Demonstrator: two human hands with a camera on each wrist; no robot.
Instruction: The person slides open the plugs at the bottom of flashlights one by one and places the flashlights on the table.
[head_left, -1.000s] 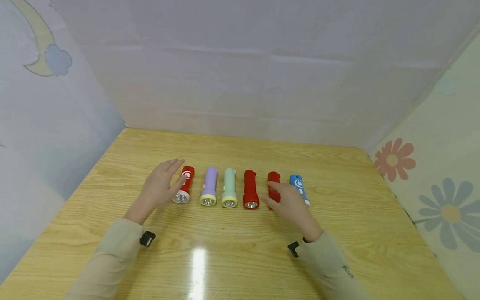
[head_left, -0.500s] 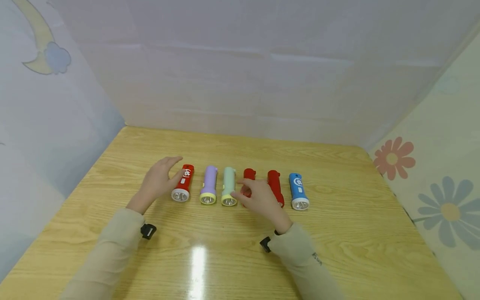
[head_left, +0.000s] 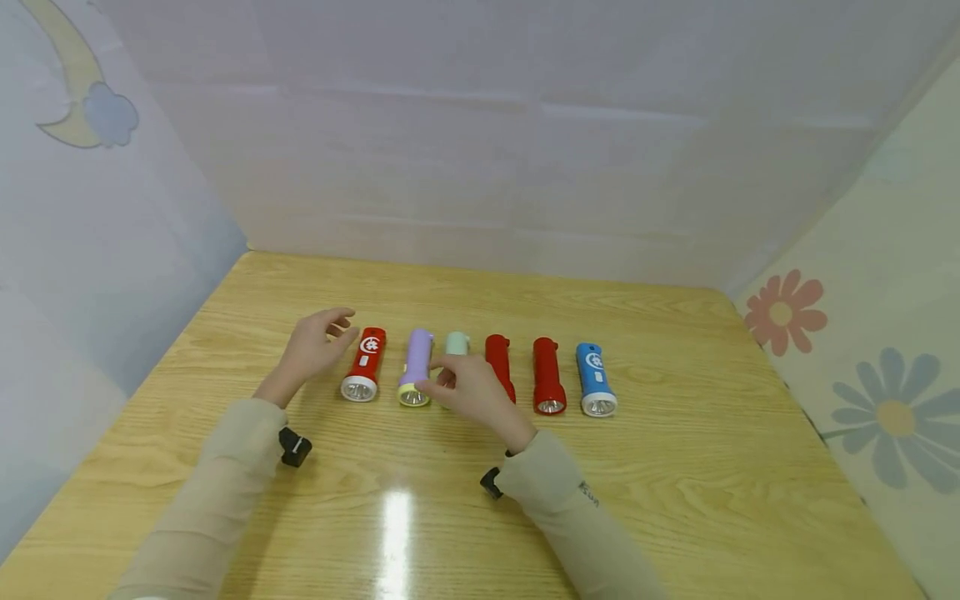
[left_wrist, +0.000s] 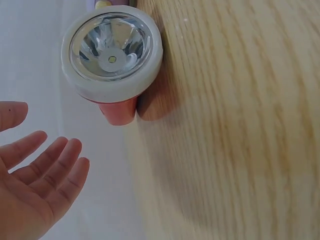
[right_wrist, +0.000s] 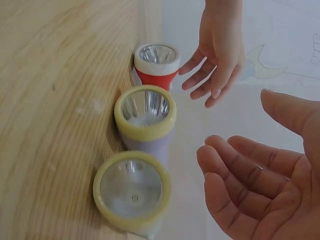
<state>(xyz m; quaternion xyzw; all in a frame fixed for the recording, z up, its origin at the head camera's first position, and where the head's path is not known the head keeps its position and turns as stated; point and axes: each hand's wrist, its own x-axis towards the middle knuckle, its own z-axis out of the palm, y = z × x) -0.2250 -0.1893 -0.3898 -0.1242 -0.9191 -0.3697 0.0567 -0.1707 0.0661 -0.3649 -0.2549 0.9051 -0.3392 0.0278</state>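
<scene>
Several flashlights lie in a row, lens ends toward me. My left hand [head_left: 311, 348] is beside the leftmost one, a red flashlight with a white rim [head_left: 362, 367], apart from it and with nothing in its fingers. In the left wrist view the fingers [left_wrist: 52, 172] are relaxed, below that flashlight's lens. My right hand [head_left: 476, 392] is over the pale green flashlight [head_left: 457, 342] and hides much of it. Its fingertips reach toward the purple flashlight [head_left: 418, 350]; the right wrist view shows the loosely bent fingers [right_wrist: 245, 182] holding nothing.
To the right lie two all-red flashlights, one partly behind my right hand [head_left: 497, 350] and another fully visible [head_left: 548, 371]. A blue flashlight with a white rim [head_left: 596, 375] ends the row. The wooden table [head_left: 675, 467] meets pale cloth walls at the back and sides.
My right hand has moved left along the row, from over the right-hand red flashlight to over the pale green one. My left hand has drawn slightly left. The flashlights stay in place.
</scene>
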